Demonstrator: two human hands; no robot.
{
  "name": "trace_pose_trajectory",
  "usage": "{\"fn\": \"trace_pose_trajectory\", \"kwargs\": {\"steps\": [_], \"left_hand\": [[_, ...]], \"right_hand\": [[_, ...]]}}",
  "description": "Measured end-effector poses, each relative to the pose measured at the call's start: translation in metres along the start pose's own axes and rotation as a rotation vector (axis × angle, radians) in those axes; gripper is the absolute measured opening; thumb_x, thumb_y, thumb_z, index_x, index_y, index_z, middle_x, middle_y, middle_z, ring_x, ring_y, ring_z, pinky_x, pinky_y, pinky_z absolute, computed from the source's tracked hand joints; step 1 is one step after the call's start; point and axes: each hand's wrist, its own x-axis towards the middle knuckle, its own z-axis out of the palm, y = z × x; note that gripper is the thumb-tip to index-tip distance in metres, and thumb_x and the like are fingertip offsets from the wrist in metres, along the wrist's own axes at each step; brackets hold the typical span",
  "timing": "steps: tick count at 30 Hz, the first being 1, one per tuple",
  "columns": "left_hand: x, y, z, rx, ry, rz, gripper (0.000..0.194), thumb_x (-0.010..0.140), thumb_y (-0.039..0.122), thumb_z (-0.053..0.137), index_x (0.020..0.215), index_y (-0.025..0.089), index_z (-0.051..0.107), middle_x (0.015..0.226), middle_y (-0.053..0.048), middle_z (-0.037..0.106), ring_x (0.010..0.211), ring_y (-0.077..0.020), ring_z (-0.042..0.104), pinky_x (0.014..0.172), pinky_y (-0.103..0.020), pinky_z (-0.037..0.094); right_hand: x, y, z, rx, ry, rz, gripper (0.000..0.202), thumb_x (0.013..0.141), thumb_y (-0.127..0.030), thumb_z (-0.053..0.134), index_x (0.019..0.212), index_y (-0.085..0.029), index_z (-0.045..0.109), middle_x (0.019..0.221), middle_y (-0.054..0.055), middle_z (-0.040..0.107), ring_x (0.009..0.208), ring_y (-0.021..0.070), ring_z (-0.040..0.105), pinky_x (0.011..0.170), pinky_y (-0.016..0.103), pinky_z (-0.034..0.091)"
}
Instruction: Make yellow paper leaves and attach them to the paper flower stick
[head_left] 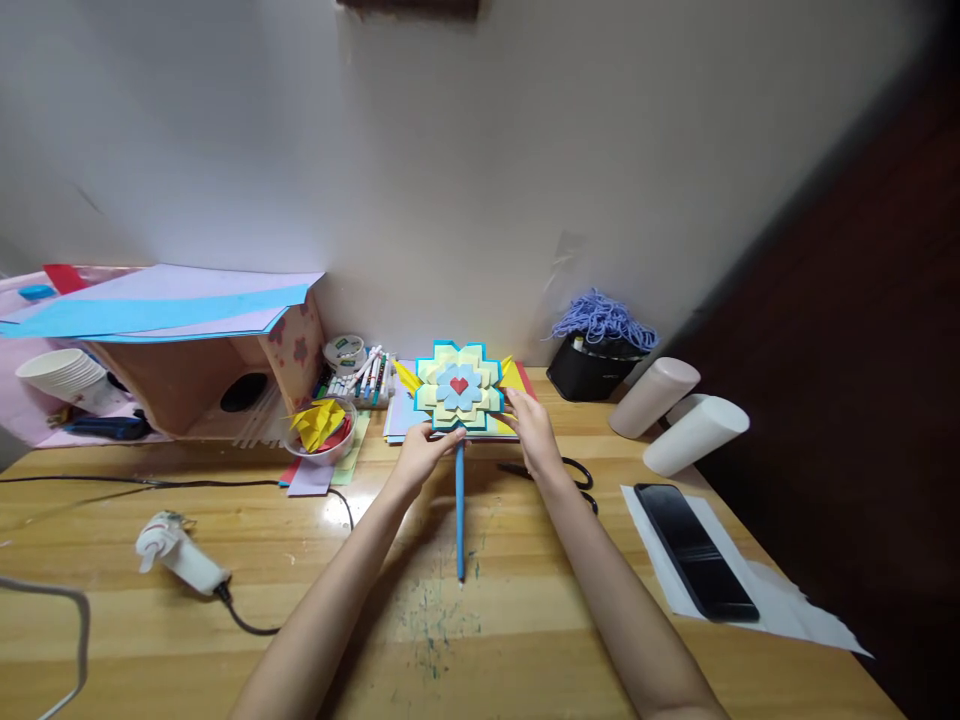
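A layered paper flower (459, 386) in blue, pale yellow and light blue has a red heart at its centre and yellow pointed paper pieces at both sides. A blue stick (460, 510) extends down from it toward me. My left hand (426, 456) holds the flower at its lower left edge, the thumb by the top of the stick. At the right edge, my right hand (531, 425) has its fingers on the petals, partly hidden behind them. Black scissors (577, 472) lie beneath my right wrist.
Coloured paper sheets (401, 410) lie behind the flower. To the left are a bowl of folded paper (321, 430), markers (364, 375), a glue gun (184, 558) with its cord and a cardboard box (202, 385). White rolls (694, 435) and a phone (696, 550) are at the right.
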Motion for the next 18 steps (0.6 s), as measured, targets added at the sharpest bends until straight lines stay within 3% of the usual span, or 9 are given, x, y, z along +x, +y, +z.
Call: {"fn": "trace_pose_trajectory", "kwargs": {"steps": [7,12,18], "left_hand": [[-0.002,-0.006,0.005,0.054,-0.067,-0.009,0.029,0.056,0.034,0.078,0.069,0.011,0.067,0.068,-0.008,0.07,0.069,-0.0227,0.066,0.075,-0.036,0.051],[-0.002,-0.004,0.006,0.023,-0.098,-0.018,0.03,0.057,0.035,0.077,0.072,0.011,0.068,0.069,-0.007,0.07,0.072,-0.0216,0.066,0.076,-0.035,0.05],[-0.004,-0.004,0.01,-0.027,-0.039,-0.03,0.035,0.056,0.034,0.078,0.08,0.011,0.067,0.078,-0.008,0.07,0.076,-0.0206,0.066,0.083,-0.036,0.048]], "right_hand": [[0.002,-0.016,-0.014,-0.005,-0.032,0.088,0.03,0.06,-0.041,0.071,0.07,-0.014,0.065,0.063,0.0,0.063,0.064,0.0134,0.06,0.062,0.026,0.051],[0.002,-0.02,-0.016,0.045,-0.035,0.167,0.027,0.059,-0.038,0.072,0.069,-0.013,0.065,0.06,0.001,0.064,0.061,0.0152,0.063,0.059,0.029,0.054],[0.003,-0.022,-0.016,0.089,-0.005,0.204,0.017,0.063,-0.027,0.071,0.064,-0.013,0.063,0.062,0.002,0.066,0.057,0.011,0.064,0.061,0.024,0.057]]}}
